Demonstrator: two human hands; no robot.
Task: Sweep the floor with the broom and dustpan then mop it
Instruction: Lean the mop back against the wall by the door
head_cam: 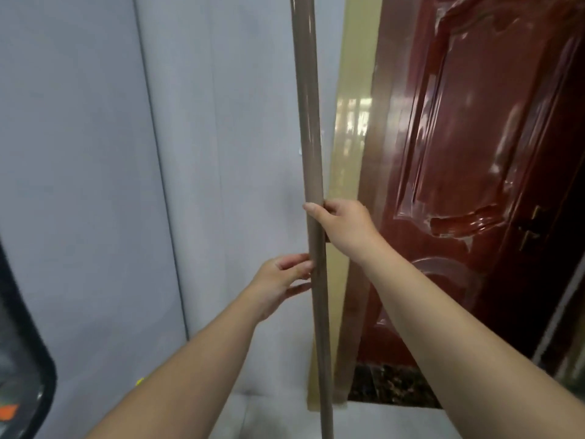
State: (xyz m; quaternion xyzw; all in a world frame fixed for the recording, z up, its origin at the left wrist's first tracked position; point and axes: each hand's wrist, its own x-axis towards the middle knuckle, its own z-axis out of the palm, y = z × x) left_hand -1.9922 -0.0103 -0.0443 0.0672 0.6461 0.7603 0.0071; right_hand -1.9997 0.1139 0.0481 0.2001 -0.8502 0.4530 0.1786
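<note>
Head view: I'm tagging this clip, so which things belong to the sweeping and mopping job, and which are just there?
Job:
pole, upright
right hand, gripping the pole
left hand, fingers on the pole lower down
floor

Just there:
door
wall
dark object at left edge

Soft even daylight, glare on glossy door, slight blur, wide-angle edge bending

Glossy dark red panelled door at right with a brass handle, pale yellow door frame beside it, pale grey wall at left, dark speckled threshold below, black-edged object at lower left
</note>
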